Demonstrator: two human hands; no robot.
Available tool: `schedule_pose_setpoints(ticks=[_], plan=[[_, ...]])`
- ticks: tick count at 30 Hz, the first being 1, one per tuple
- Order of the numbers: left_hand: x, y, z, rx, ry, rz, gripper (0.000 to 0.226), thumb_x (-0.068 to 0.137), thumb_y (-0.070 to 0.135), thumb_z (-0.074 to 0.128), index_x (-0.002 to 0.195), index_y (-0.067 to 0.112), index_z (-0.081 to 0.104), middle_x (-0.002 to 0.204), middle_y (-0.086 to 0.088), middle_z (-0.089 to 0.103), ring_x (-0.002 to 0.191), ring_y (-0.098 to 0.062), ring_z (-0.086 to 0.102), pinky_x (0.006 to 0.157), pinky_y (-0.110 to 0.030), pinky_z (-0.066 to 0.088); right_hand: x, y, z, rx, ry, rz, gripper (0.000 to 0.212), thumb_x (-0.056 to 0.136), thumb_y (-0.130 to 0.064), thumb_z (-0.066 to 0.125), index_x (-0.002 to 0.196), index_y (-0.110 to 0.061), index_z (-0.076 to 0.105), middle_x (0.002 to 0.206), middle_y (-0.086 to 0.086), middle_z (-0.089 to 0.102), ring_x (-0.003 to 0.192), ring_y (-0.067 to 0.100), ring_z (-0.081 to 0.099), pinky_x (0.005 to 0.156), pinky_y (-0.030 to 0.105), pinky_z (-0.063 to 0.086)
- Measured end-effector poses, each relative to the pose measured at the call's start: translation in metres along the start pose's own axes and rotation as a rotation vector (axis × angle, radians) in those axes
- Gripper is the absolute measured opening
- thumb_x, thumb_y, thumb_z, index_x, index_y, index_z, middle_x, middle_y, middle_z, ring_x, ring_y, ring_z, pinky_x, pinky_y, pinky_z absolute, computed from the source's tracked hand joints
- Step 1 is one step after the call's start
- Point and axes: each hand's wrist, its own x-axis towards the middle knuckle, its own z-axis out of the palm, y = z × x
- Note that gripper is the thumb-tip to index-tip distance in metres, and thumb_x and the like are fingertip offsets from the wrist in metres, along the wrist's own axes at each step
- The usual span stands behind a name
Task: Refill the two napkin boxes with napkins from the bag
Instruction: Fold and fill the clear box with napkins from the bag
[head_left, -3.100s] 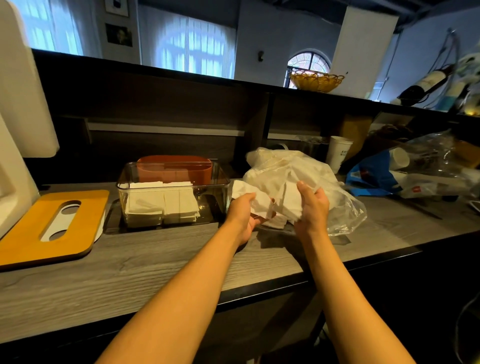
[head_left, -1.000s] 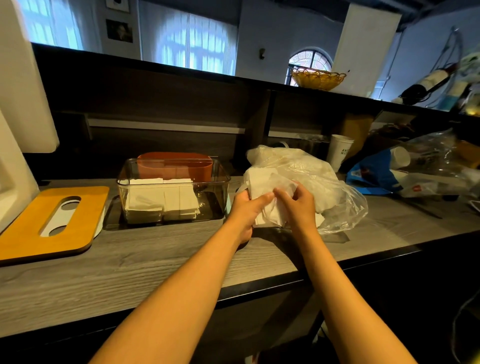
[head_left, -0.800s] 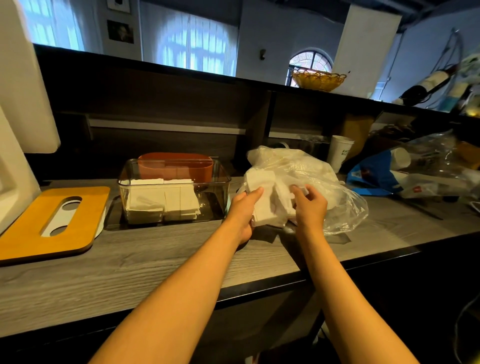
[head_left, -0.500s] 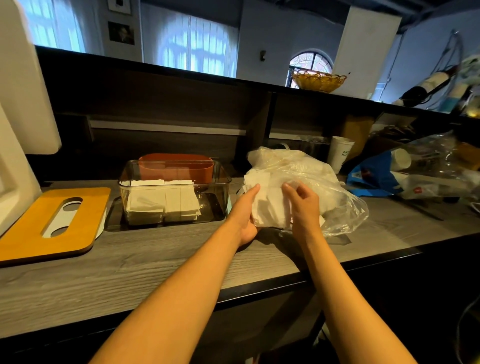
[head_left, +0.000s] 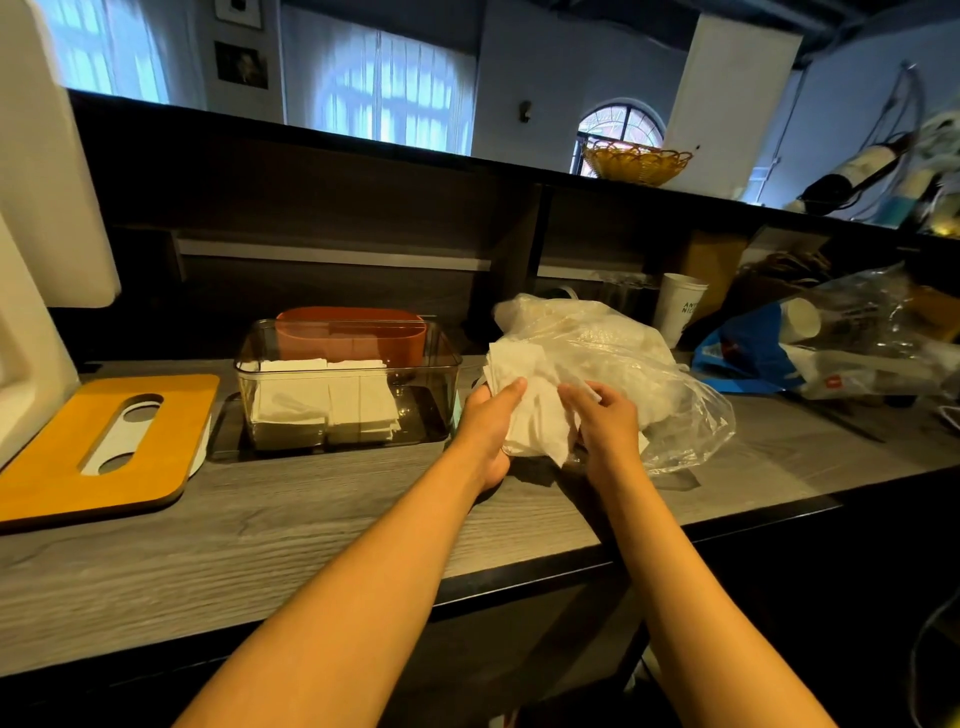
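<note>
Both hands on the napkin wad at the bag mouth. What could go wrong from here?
1. The napkin stack looks crumpled and loose between the left hand and right hand; sheets could slip out onto the counter.
2. The plastic bag is light and unanchored, so pulling may drag it toward the counter edge.
3. The clear napkin box already holds two stacks; a crumpled wad may not sit flat in it.

Both bare forearms reach out from the near edge, angling in toward each other. Left hand (head_left: 488, 415) has its fingers curled, thumb up on top, gripping a wad of napkins (head_left: 530, 410). Right hand (head_left: 605, 415) pinches the same wad from the right.
</note>
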Motion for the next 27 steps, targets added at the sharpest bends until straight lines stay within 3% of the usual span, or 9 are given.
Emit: schedule_pose_setpoints(ticks=[3, 7, 11, 14, 16, 18, 21, 25, 27], plan=[[0.002, 0.001, -0.001, -0.069, 0.016, -0.042, 0.030, 0.103, 0.022, 0.050, 0.130, 0.012, 0.056, 0.116, -0.013, 0.069, 0.102, -0.030, 0.068, 0.083, -0.044, 0.056, 0.007, 0.003, -0.005, 0.123, 0.160, -0.013, 0.003, 0.090, -0.015, 0.066, 0.090, -0.018, 0.066, 0.082, 0.000, 0.066, 0.071, 0.014, 0.060, 0.060, 0.026, 0.050], [0.002, 0.003, -0.003, -0.088, -0.002, -0.044, 0.037, 0.101, 0.027, 0.053, 0.134, 0.012, 0.055, 0.122, -0.015, 0.068, 0.110, -0.033, 0.066, 0.094, -0.052, 0.053, 0.011, 0.003, -0.011, 0.239, 0.313, -0.077, 0.014, 0.093, -0.015, 0.060, 0.106, -0.012, 0.064, 0.084, -0.002, 0.065, 0.070, 0.011, 0.061, 0.059, 0.023, 0.053], [-0.003, 0.009, -0.002, -0.130, -0.080, -0.001, 0.040, 0.097, 0.027, 0.058, 0.134, 0.011, 0.054, 0.123, -0.017, 0.067, 0.110, -0.034, 0.066, 0.085, -0.048, 0.057, 0.009, 0.004, -0.009, 0.101, 0.337, -0.152, 0.011, 0.093, -0.013, 0.057, 0.085, -0.014, 0.064, 0.076, -0.002, 0.060, 0.073, 0.012, 0.056, 0.065, 0.026, 0.048], [-0.007, 0.010, -0.001, -0.113, -0.133, 0.032, 0.032, 0.097, 0.024, 0.060, 0.126, 0.012, 0.058, 0.115, -0.014, 0.070, 0.105, -0.031, 0.069, 0.083, -0.046, 0.058, 0.011, 0.009, -0.005, 0.008, 0.237, -0.118, 0.016, 0.093, -0.014, 0.056, 0.081, -0.009, 0.064, 0.073, 0.003, 0.059, 0.072, 0.020, 0.055, 0.067, 0.035, 0.046], [-0.009, 0.008, 0.000, -0.026, -0.154, 0.067, 0.018, 0.097, 0.021, 0.058, 0.114, 0.015, 0.063, 0.107, -0.010, 0.072, 0.101, -0.026, 0.069, 0.087, -0.044, 0.057, 0.011, 0.009, 0.000, -0.028, 0.079, -0.097, 0.016, 0.094, -0.015, 0.057, 0.083, -0.011, 0.068, 0.076, 0.006, 0.066, 0.074, 0.025, 0.063, 0.068, 0.038, 0.050], [-0.009, 0.005, 0.001, 0.061, -0.170, 0.103, 0.011, 0.097, 0.019, 0.059, 0.105, 0.017, 0.065, 0.102, -0.007, 0.072, 0.098, -0.023, 0.069, 0.090, -0.042, 0.056, 0.006, 0.006, 0.004, -0.047, -0.056, -0.095, 0.016, 0.096, -0.018, 0.058, 0.088, -0.016, 0.071, 0.083, 0.008, 0.072, 0.079, 0.023, 0.069, 0.069, 0.036, 0.055], [-0.009, 0.004, 0.002, 0.137, -0.132, 0.128, 0.007, 0.096, 0.018, 0.061, 0.098, 0.017, 0.067, 0.096, -0.005, 0.072, 0.091, -0.020, 0.069, 0.084, -0.038, 0.057, 0.001, 0.001, 0.008, 0.048, -0.107, -0.025, 0.023, 0.102, -0.022, 0.048, 0.099, -0.014, 0.069, 0.090, 0.005, 0.073, 0.086, 0.020, 0.070, 0.070, 0.031, 0.056], [-0.005, 0.002, 0.001, 0.139, -0.072, 0.119, 0.014, 0.097, 0.022, 0.060, 0.109, 0.015, 0.066, 0.106, -0.011, 0.072, 0.098, -0.027, 0.070, 0.082, -0.040, 0.059, -0.001, -0.005, 0.008, 0.294, -0.197, 0.080, 0.029, 0.104, -0.033, 0.042, 0.111, -0.018, 0.065, 0.108, 0.008, 0.072, 0.104, 0.026, 0.068, 0.090, 0.040, 0.055], [-0.005, 0.002, 0.001, 0.128, -0.050, 0.109, 0.026, 0.098, 0.024, 0.059, 0.123, 0.016, 0.061, 0.114, -0.012, 0.070, 0.103, -0.029, 0.069, 0.081, -0.042, 0.059, -0.005, -0.006, 0.010, 0.210, -0.287, 0.021, 0.021, 0.101, -0.026, 0.048, 0.109, -0.018, 0.066, 0.107, 0.006, 0.073, 0.106, 0.025, 0.068, 0.087, 0.037, 0.057]])
